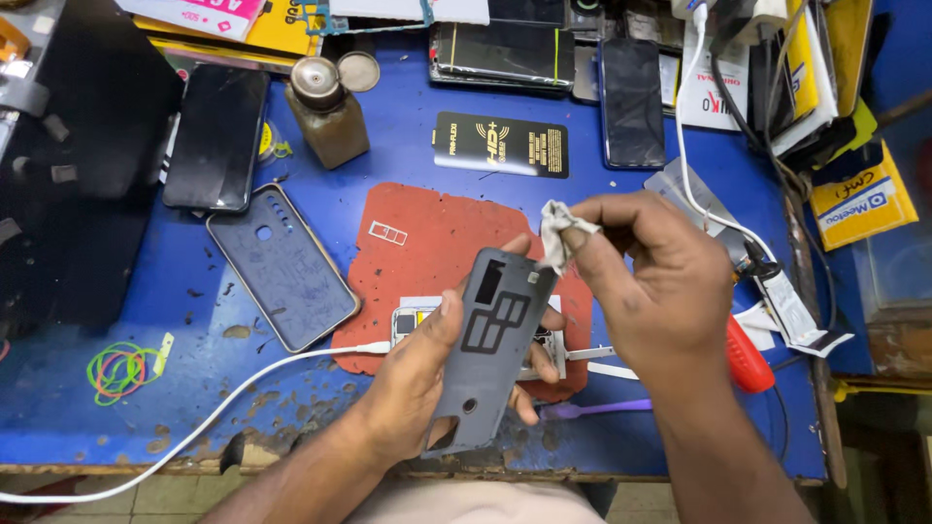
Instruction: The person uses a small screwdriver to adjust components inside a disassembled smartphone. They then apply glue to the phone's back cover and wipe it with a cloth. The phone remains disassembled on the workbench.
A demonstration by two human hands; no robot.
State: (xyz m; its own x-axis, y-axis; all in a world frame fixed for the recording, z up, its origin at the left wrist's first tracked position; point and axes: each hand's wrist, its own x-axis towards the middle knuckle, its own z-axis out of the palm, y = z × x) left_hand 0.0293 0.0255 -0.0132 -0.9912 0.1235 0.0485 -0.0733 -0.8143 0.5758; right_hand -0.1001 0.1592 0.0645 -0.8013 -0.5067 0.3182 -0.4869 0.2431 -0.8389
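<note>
Fingers (532, 388) of the left hand (419, 383) are wrapped around a grey phone back cover (490, 349), thumb on its left edge and fingertips showing past its right edge, so the hand is closed on it. Its inner face looks up at the camera. Its long axis runs from about 7 o'clock to 1 o'clock: the end with the small round hole sits low near the table's front edge, and the end with the rectangular camera cut-out points up toward 1 o'clock. The cover is held above the table, over the lower right part of a red work mat (427, 247).

At the cover's upper right corner, the right hand (650, 281) pinches a small crumpled white cloth (558, 228) between thumb and forefinger, closed tight on it; the cloth touches or nearly touches that corner.

Partly hidden under the cover, a small opened device with white parts (413, 320) lies on the mat. At 9 o'clock from the cover, a clear phone case (282, 267) lies on the blue table (408, 107), with a dark phone (216, 136) beyond it at 10 o'clock. A brown bottle (328, 112) stands at 11 o'clock. A white cable (223, 408) trails off toward 8 o'clock. A red-handled tool (748, 359) lies at 3 o'clock, just past the right wrist.
</note>
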